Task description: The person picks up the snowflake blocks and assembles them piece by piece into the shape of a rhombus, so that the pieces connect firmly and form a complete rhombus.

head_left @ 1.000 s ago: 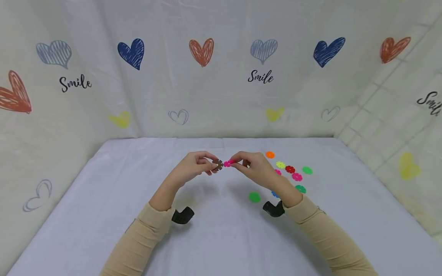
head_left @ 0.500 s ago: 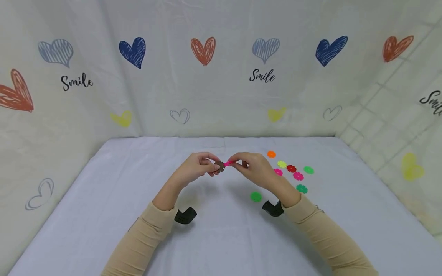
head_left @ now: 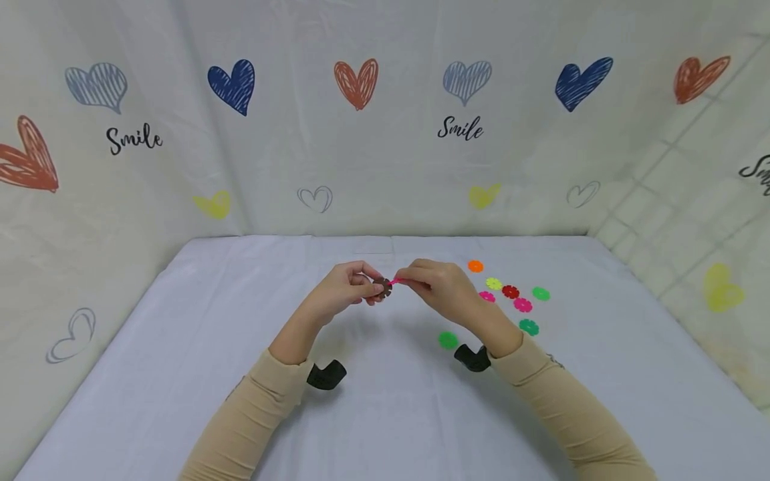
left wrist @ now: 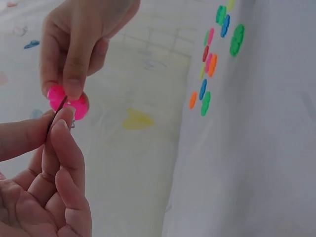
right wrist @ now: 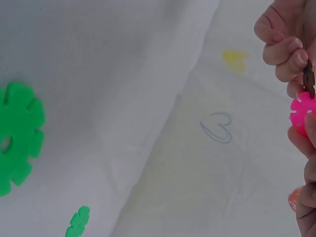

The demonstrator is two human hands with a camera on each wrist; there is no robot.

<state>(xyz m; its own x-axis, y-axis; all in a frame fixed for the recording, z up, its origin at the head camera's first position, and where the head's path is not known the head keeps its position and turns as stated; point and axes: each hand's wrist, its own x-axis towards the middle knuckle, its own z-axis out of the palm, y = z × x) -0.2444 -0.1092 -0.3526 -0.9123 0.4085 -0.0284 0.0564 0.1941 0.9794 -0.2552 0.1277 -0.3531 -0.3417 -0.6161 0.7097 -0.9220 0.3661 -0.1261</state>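
Above the middle of the table, my left hand (head_left: pixel 344 288) pinches a brown notched disc (head_left: pixel 383 288) between thumb and fingers. From the other side, my right hand (head_left: pixel 442 286) pinches a pink notched disc (head_left: pixel 395 281), which appears nearly edge-on in the head view. The two rims meet, with the discs set crosswise. In the left wrist view the brown disc (left wrist: pixel 56 117) is a thin dark edge against the pink disc (left wrist: pixel 79 110). The right wrist view has the pink disc (right wrist: pixel 301 109) just below the brown disc (right wrist: pixel 308 81); how deep their slots engage cannot be told.
Several loose discs lie on the white table (head_left: pixel 385 414) to the right, including an orange disc (head_left: pixel 475 266), a red disc (head_left: pixel 510 292) and a green disc (head_left: pixel 448 341). Black wrist devices show at the left cuff (head_left: pixel 327 375) and right cuff (head_left: pixel 472 359). White printed cloth (head_left: pixel 397 160) hangs behind.
The pink disc has turned from face-on to nearly edge-on and come against the brown disc's rim. My right hand has rotated and risen slightly. Both hands keep their pinch.
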